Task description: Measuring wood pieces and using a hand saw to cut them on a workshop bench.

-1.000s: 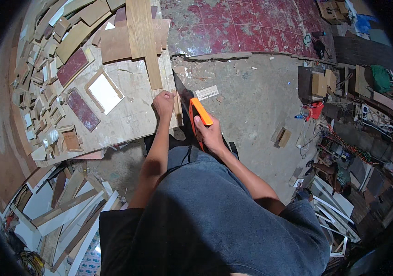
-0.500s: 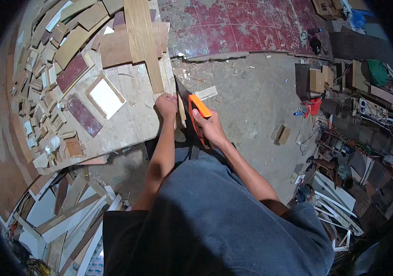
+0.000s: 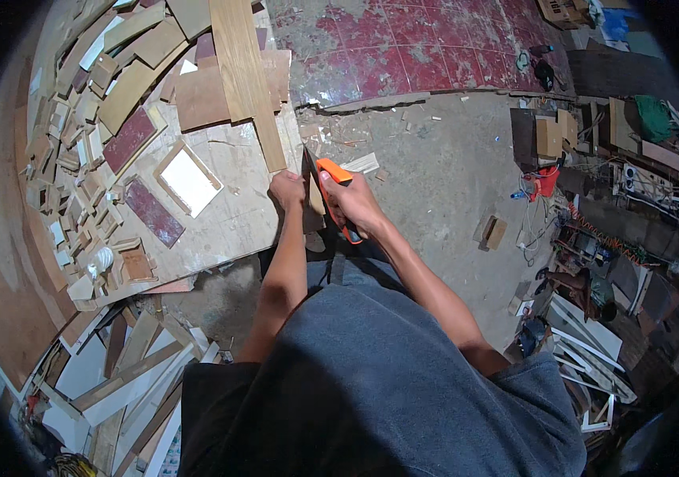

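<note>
Right hand (image 3: pixel 355 203), at twelve o'clock from the torso, has its fingers wrapped around the handle of an orange-handled saw (image 3: pixel 333 170), whose dark blade points toward eleven beside the edge of the bench (image 3: pixel 236 226). At eleven, the left hand (image 3: pixel 288 188) is curled by the near end of a wood strip (image 3: pixel 270 147); whether it grips anything cannot be told. Farther off lie a wood-framed white panel (image 3: pixel 188 183) at half past ten and a wider board (image 3: pixel 236 63) at eleven. Red tiles (image 3: pixel 411 48) stretch beyond, past twelve.
</note>
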Action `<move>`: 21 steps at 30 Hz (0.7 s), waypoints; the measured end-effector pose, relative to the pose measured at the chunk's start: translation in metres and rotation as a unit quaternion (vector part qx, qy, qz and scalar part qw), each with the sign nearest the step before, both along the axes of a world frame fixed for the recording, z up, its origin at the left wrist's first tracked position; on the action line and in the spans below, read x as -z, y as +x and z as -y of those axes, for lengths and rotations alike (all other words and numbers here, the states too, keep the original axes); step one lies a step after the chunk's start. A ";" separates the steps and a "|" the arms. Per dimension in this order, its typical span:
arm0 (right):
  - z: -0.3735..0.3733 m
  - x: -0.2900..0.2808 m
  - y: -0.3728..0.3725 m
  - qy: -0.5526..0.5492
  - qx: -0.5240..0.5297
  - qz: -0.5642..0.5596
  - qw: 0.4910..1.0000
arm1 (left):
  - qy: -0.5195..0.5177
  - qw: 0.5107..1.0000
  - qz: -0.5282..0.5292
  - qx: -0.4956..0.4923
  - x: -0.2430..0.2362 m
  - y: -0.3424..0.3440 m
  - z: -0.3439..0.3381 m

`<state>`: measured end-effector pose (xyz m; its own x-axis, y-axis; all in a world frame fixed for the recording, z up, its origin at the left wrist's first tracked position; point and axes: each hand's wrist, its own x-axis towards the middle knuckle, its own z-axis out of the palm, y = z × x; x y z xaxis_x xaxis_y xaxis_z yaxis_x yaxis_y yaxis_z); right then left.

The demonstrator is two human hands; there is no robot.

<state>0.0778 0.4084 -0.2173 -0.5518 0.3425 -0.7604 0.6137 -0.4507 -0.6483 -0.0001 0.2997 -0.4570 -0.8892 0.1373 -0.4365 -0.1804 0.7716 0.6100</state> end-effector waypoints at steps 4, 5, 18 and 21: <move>0.013 0.061 0.012 0.129 -0.003 -0.032 0.991 | -0.008 0.999 0.049 0.001 -0.004 0.001 -0.005; 0.017 0.062 0.013 0.082 0.016 -0.017 0.996 | -0.012 0.997 0.072 -0.009 -0.006 -0.003 -0.006; 0.014 0.063 0.034 0.049 0.088 -0.034 0.994 | 0.052 0.991 0.121 -0.011 -0.016 -0.006 -0.002; 0.016 0.056 0.027 0.040 0.067 -0.013 0.997 | 0.054 0.992 0.112 -0.013 -0.018 -0.003 -0.002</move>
